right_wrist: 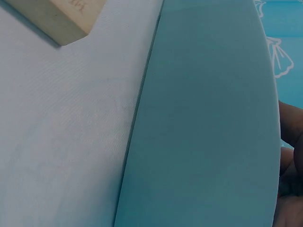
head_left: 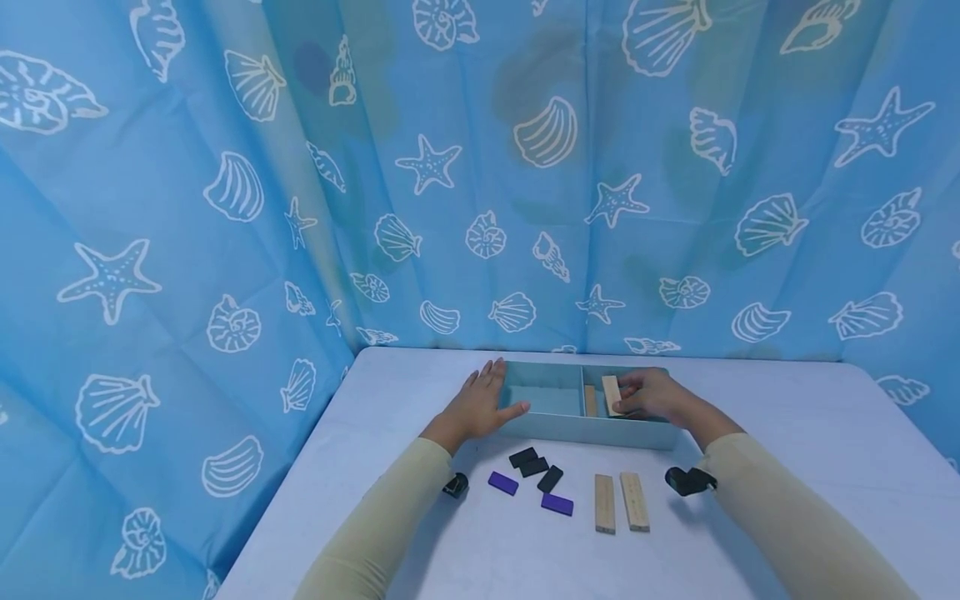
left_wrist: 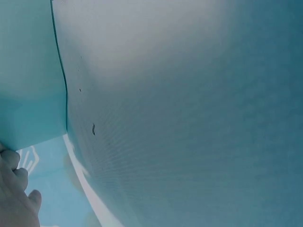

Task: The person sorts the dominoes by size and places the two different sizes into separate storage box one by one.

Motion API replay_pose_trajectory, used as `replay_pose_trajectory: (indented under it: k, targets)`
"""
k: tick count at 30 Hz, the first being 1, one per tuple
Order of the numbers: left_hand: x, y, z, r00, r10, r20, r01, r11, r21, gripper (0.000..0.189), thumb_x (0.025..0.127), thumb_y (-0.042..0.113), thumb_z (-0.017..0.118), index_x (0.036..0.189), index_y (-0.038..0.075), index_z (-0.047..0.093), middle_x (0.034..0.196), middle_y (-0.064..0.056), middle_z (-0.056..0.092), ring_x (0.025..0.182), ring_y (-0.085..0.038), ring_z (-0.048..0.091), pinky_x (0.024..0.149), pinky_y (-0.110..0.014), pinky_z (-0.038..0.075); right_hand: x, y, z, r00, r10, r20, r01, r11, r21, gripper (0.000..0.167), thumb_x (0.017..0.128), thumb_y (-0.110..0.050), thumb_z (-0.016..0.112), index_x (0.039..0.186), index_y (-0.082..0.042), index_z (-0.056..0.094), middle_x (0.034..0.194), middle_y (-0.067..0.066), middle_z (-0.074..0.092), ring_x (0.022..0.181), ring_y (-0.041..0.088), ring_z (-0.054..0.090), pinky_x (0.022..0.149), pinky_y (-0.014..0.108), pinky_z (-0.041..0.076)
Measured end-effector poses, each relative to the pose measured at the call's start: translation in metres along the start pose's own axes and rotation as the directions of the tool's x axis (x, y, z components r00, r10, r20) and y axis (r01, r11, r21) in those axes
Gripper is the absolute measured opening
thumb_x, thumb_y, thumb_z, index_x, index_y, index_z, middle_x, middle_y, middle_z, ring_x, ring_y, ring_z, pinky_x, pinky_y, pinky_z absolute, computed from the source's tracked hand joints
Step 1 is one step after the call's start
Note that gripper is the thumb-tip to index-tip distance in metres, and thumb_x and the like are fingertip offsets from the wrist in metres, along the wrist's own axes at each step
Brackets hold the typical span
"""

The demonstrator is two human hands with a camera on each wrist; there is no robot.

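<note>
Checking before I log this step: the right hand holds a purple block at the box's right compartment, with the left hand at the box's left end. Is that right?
The colour is off: the head view shows the right hand holding a pale wooden block, not a purple one. The rest stands.

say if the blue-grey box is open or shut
Open: in the head view the box has no lid over it, and a wooden block shows inside, right of the divider.

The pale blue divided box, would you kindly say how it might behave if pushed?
The box seems stiff, its walls standing upright. Low and wide, it would probably slide rather than tip. A wooden block inside could shift.
</note>
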State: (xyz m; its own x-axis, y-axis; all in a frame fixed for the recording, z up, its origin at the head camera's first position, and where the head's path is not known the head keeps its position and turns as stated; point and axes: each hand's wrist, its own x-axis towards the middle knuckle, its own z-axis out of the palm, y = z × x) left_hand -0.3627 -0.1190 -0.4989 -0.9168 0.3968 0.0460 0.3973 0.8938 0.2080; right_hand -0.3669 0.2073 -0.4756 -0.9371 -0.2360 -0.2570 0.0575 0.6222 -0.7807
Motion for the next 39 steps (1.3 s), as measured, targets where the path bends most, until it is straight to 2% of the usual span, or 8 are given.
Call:
replay_pose_trajectory:
  k: [7,15,22,29,39]
  targets:
    - [-0.001,0.001,0.0,1.0,-0.005,0.003,0.005,1.0,-0.017,0.096,0.093,0.069,0.04,0.156,0.004,0.007,0.162,-0.01,0.009,0.147,-0.027,0.006,0.117,-0.044,0.007,0.002,-0.005,0.001,0.999,0.026,0.027,-0.025,0.998,-0.053,0.068,0.088,-0.019,0.073,0.139,0.012,0.041,0.121,0.024,0.055,0.107,0.035,0.056,0.09,0.049,0.049]
    - [0.001,0.001,0.001,1.0,0.003,-0.005,-0.003,1.0,-0.013,0.097,0.092,0.071,0.037,0.156,0.005,0.006,0.162,-0.01,0.009,0.147,-0.026,0.006,0.117,-0.045,0.009,0.009,-0.005,0.001,0.997,0.054,0.052,-0.049,0.994,-0.095,0.062,0.088,-0.019,0.071,0.136,0.011,0.044,0.127,0.025,0.054,0.114,0.039,0.052,0.1,0.057,0.039]
    - [0.002,-0.001,0.002,1.0,0.013,-0.005,-0.013,1.0,0.004,0.099,0.092,0.073,0.033,0.155,0.003,0.007,0.162,-0.011,0.009,0.147,-0.027,0.006,0.117,-0.046,0.01,0.013,-0.002,0.005,0.997,0.046,0.056,-0.042,0.996,-0.084,0.058,0.087,-0.012,0.072,0.131,0.015,0.048,0.119,0.024,0.06,0.109,0.037,0.059,0.094,0.051,0.047]
    - [0.001,-0.002,0.002,1.0,0.006,0.0,-0.006,1.0,-0.008,0.098,0.092,0.072,0.035,0.156,0.004,0.006,0.162,-0.009,0.008,0.147,-0.026,0.006,0.117,-0.046,0.009,0.017,0.0,0.012,0.998,0.06,0.035,-0.056,0.991,-0.118,0.055,0.087,-0.014,0.071,0.13,0.014,0.05,0.117,0.024,0.06,0.111,0.04,0.056,0.097,0.056,0.043]
    - [0.0,-0.003,0.003,1.0,0.006,-0.004,-0.006,1.0,-0.019,0.099,0.091,0.074,0.034,0.156,0.005,0.005,0.162,-0.009,0.008,0.147,-0.025,0.005,0.117,-0.043,0.007,0.025,0.0,0.014,0.996,0.081,0.031,-0.076,0.987,-0.141,0.054,0.088,-0.017,0.071,0.129,0.013,0.051,0.118,0.024,0.06,0.111,0.04,0.055,0.098,0.055,0.042]
